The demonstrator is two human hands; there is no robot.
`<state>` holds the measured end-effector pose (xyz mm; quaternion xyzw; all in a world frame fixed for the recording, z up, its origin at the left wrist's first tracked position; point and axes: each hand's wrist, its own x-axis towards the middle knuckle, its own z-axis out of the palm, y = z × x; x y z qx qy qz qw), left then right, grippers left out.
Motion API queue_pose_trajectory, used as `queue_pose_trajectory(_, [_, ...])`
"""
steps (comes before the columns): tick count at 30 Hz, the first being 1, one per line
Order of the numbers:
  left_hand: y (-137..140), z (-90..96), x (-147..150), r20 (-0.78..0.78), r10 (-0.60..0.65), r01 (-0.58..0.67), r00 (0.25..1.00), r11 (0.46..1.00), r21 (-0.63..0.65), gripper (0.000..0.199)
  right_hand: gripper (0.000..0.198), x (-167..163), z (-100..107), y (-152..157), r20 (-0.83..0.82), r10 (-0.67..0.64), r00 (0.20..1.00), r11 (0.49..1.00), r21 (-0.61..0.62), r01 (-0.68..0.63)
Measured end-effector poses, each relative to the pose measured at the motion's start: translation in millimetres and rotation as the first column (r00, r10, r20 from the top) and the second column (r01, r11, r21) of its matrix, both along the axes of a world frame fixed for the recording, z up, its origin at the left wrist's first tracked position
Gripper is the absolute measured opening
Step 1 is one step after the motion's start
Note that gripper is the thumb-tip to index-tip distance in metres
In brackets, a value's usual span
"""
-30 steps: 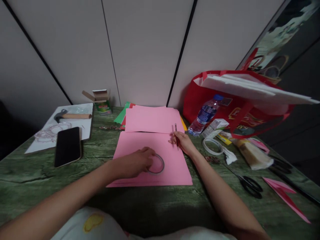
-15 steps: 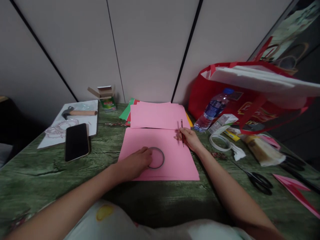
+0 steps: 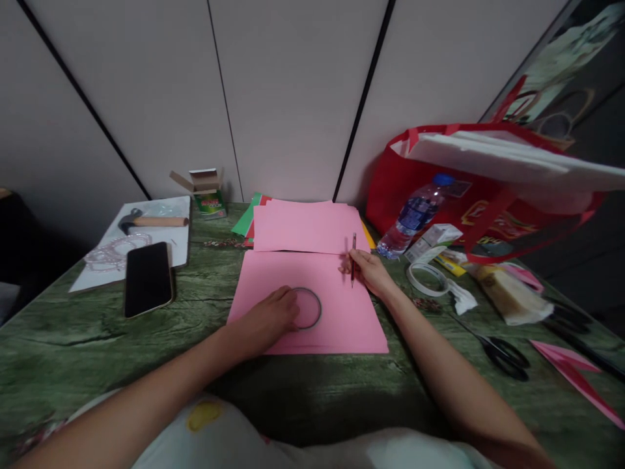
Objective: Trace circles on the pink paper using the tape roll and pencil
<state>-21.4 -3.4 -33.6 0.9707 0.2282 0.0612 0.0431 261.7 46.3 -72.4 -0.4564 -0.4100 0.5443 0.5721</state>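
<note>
A sheet of pink paper (image 3: 342,312) lies flat in front of me, with a thin grey ring (image 3: 320,311) resting on it. My left hand (image 3: 273,316) has its fingers closed on the left rim of this ring, and the fingertips are partly hidden. Over the right side of the sheet, my right hand (image 3: 368,268) grips a dark pencil (image 3: 353,260) between thumb and fingers. The pencil stands nearly upright, its lower end pointing at the paper; whether it touches, I cannot tell. Behind this sheet is a stack of more pink paper (image 3: 307,225) with green, red and yellow edges showing.
Left lie a phone (image 3: 149,280), a hammer (image 3: 156,221) on a white board (image 3: 110,225), and a small open box (image 3: 209,200). Right are a water bottle (image 3: 413,218), a red bag (image 3: 390,176), a tape roll (image 3: 427,280), scissors (image 3: 502,355) and folded pink paper (image 3: 571,371).
The pencil's lower end has swung slightly left in my right hand. My left hand stays on the ring, and the whole view has shifted a little.
</note>
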Motion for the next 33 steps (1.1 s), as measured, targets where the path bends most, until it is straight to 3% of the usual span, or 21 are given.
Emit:
queue_pose_trajectory(7, [0, -3.6, -4, 0.045, -0.04, 0.043, 0.998, 0.998, -0.049, 0.008, 0.039, -1, -2, 0, -0.033, -0.025, 0.999, 1.0, -0.004, 0.024])
queue_pose_trajectory(13, [-11, 12.1, 2, 0.064, -0.107, 0.118, 0.992, 0.974, -0.195, 0.045, 0.039, -2, -2, 0, -0.026, -0.032, 0.999, 0.999, -0.004, 0.032])
queue_pose_trajectory(18, [-14, 10.1, 5, 0.022, -0.146, 0.147, 0.989, 0.977, -0.152, 0.057, 0.04, -2, -3, -1, -0.011, -0.039, 0.999, 0.999, 0.0, 0.039])
queue_pose_trajectory(23, [-12, 5.6, 2, 0.078, -0.133, 0.142, 0.988, 0.982, -0.126, 0.061, 0.041, -4, 0, -2, -0.001, -0.047, 0.999, 0.999, -0.007, 0.047])
queue_pose_trajectory(28, [-13, 7.6, 2, 0.057, -0.091, 0.1, 0.994, 0.982, -0.163, 0.061, 0.044, -6, 13, -6, 0.129, -0.104, 0.986, 0.994, -0.029, 0.109])
queue_pose_trajectory(33, [-12, 12.0, 5, 0.065, -0.073, 0.085, 0.995, 0.973, -0.213, 0.057, 0.044, -28, 34, -10, 0.189, -0.118, 0.975, 0.993, 0.028, 0.115])
